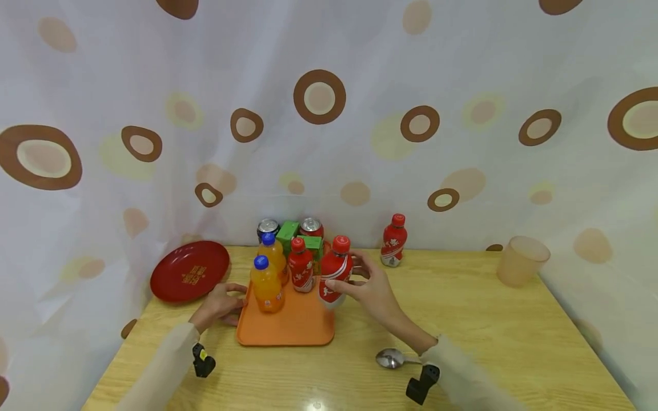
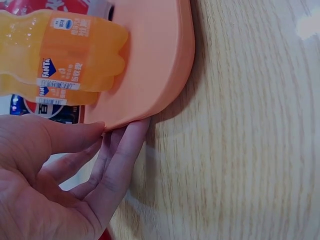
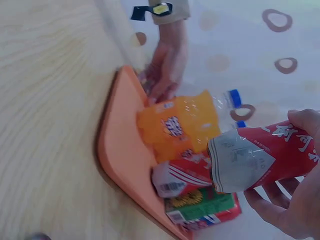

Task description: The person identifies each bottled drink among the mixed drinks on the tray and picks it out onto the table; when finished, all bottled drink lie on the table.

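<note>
My left hand (image 1: 222, 305) pinches the left rim of an orange tray (image 1: 288, 331), thumb on top and fingers at its outer side; the left wrist view shows the pinch closely. My right hand (image 1: 374, 288) grips a red bottle (image 1: 335, 274), held over the tray's right side. In the right wrist view this bottle (image 3: 265, 155) tilts, its pale base off the tray. On the tray stand two orange soda bottles, the nearer soda bottle (image 1: 267, 288) beside my left hand, another red bottle (image 1: 301, 268), and green cartons (image 1: 312, 249) behind.
Two cans, one dark can (image 1: 268, 226) and one red can (image 1: 311, 227), stand at the back. Left lies a red plate (image 1: 190, 271). Another red bottle (image 1: 393, 242) stands by the curtain, a cup (image 1: 521, 262) far right. A spoon (image 1: 392, 358) lies near my right wrist.
</note>
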`<state>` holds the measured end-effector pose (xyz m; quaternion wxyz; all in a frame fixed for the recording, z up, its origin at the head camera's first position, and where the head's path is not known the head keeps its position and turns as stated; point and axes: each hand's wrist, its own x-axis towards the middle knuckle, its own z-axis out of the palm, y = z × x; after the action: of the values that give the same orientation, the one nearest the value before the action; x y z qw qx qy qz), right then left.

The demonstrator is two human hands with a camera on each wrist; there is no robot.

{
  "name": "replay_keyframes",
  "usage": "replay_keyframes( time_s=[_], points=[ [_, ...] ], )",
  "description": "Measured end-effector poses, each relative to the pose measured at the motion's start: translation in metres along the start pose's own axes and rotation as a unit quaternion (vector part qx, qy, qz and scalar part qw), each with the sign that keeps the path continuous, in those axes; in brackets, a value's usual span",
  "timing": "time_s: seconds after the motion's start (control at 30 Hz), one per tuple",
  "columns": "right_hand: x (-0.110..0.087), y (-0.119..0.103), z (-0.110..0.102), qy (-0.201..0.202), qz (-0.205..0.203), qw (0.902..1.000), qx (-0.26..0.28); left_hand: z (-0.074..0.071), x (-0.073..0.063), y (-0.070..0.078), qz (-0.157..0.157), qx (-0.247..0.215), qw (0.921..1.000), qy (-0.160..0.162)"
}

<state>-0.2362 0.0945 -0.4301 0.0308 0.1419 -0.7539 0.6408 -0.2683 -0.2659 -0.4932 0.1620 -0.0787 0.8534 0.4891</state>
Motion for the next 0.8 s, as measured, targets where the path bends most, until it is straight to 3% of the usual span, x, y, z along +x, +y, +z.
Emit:
replay_keyframes(
  time_s=[0.43, 0.8],
  points=[
    [0.012, -0.005, -0.073, 0.081, -0.006, 0.9945, -0.066, 0.001, 0.003, -0.002, -0.013, -0.008, 0.9999, 0.002],
    [0.012, 0.011, -0.12, 0.127, 0.002, 0.986, -0.107, 0.0, 0.005, -0.001, -0.016, -0.021, 0.9996, -0.002]
  ],
)
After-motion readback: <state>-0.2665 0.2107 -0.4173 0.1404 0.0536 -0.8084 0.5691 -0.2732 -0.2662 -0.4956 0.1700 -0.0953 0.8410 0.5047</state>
